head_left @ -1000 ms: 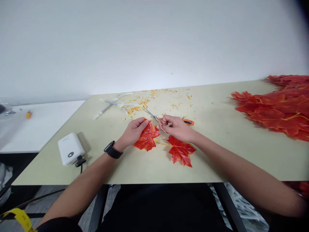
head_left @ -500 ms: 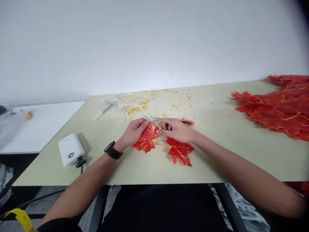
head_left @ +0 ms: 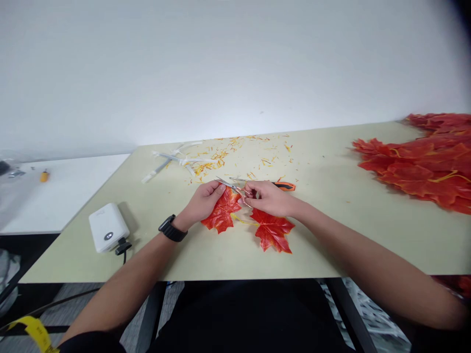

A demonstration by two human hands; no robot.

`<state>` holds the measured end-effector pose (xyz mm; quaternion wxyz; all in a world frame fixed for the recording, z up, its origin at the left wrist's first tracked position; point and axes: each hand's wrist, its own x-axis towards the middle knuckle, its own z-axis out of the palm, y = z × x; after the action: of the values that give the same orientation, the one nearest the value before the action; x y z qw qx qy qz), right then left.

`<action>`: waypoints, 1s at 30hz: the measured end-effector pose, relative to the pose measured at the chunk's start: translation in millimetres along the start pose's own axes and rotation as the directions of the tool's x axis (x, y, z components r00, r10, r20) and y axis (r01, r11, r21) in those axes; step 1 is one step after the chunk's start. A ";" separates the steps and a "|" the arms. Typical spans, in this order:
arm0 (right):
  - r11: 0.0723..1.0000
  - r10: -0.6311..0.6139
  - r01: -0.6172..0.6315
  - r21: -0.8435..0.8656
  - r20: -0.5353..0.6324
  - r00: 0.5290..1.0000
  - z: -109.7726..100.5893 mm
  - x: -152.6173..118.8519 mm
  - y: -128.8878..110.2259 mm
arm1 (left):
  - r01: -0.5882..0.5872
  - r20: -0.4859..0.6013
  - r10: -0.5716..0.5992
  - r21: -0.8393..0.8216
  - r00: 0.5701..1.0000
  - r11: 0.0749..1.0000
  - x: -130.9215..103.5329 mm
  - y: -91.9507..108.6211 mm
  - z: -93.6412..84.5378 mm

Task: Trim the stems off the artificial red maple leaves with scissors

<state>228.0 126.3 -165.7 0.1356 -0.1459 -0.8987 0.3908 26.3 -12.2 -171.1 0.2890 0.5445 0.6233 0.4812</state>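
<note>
My left hand (head_left: 204, 201) pinches the upper edge of a red artificial maple leaf (head_left: 222, 214) between thumb and fingers. In my right hand (head_left: 268, 197) is a small pair of scissors (head_left: 234, 187) with coppery handles, its blades reaching left along the top of that leaf, close to my left fingertips. A thin yellow stem joins the leaf to a second red maple leaf (head_left: 273, 230), which hangs or lies below my right hand. Behind the right hand lies a tool with an orange and black handle (head_left: 285, 186), its thin metal shaft pointing left.
Yellow and orange trimmings (head_left: 209, 168) are scattered at the back of the table beside crossed whitish plastic strips (head_left: 176, 159). A white power bank (head_left: 108, 228) with a plugged cable sits at left. Red leaves (head_left: 423, 166) are heaped at right.
The two joined leaves have shifted very slightly to the left. The scissors' blades seem a little closer together; both hands have hardly moved.
</note>
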 end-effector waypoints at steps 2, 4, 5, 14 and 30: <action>1.000 0.001 -0.001 0.000 0.003 1.000 0.0 0.0 0.3 | -0.010 0.000 0.010 0.007 1.000 1.000 0.0 0.0 -0.5; 1.000 0.006 -0.006 0.006 0.010 1.000 0.0 -0.2 0.6 | -0.008 0.003 0.008 0.004 1.000 1.000 0.1 -0.1 -0.8; 1.000 0.009 -0.009 0.008 0.010 1.000 0.0 -0.2 0.6 | -0.005 0.006 0.005 -0.001 1.000 1.000 0.1 -0.3 -0.8; 1.000 0.011 -0.011 0.013 0.004 1.000 0.1 -0.6 0.1 | 0.053 0.032 -0.049 -0.172 0.998 0.984 -1.2 -1.2 -0.2; 1.000 0.014 -0.013 -0.011 0.024 1.000 -2.4 -0.7 -0.7 | 0.047 0.003 -0.047 -0.129 0.999 0.991 -2.1 6.2 0.4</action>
<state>229.4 127.2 -163.7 0.1212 -0.1479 -0.9013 0.3886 29.6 -14.5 -166.0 0.3347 0.5097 0.6036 0.5136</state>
